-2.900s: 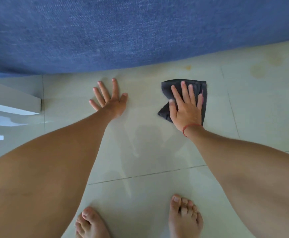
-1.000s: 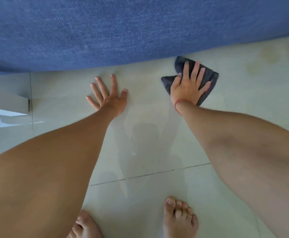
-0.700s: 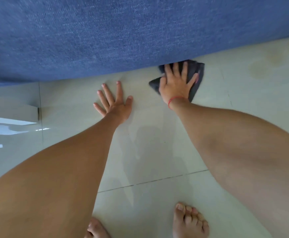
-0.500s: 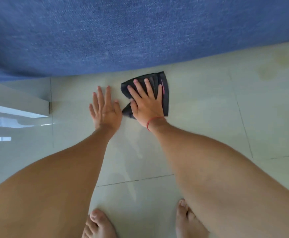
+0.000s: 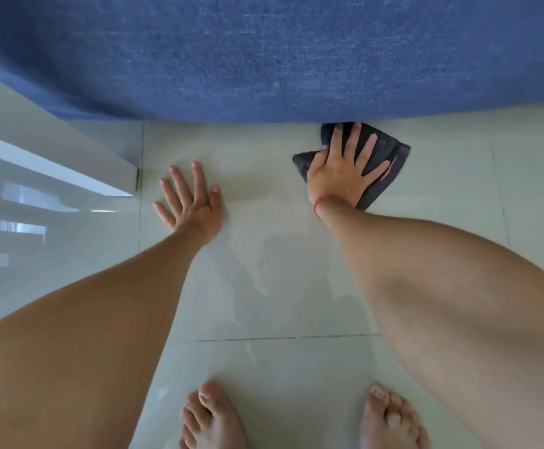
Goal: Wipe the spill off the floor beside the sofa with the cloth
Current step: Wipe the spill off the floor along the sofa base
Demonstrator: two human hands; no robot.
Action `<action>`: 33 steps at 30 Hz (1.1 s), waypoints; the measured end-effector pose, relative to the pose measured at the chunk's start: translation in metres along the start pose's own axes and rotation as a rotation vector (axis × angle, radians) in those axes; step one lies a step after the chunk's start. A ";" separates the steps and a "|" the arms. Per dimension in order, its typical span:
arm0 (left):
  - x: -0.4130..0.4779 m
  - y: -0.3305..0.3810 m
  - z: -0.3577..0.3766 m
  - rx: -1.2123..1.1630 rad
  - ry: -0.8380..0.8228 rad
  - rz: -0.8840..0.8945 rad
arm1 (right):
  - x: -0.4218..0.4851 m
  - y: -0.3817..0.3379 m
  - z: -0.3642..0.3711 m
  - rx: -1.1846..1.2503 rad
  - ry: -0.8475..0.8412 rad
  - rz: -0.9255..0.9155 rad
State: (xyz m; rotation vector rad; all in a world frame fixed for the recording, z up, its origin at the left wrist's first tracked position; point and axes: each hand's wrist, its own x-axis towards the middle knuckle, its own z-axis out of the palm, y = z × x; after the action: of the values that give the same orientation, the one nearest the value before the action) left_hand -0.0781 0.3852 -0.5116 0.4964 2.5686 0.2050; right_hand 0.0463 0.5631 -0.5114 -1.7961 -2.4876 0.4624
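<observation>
Cloth (image 5: 390,157) lay against the sofa (image 5: 280,53) base, my right hand (image 5: 338,176) splayed flat atop it; left hand (image 5: 193,205) open, empty, braced nearby. I judged firm overlapping strokes best.

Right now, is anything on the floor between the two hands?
No. In the head view, only bare, slightly smeary floor tile lies between the left hand and the right hand, which presses the cloth.
</observation>
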 end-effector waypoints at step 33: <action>-0.023 -0.049 -0.014 -0.062 -0.057 -0.025 | -0.096 -0.087 0.035 -0.087 -0.168 -0.588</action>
State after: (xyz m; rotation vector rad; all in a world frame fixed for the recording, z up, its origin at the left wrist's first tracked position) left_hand -0.0824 0.3305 -0.5006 0.4403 2.5036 0.2574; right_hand -0.0090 0.4411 -0.5082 -0.9854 -3.0067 0.4793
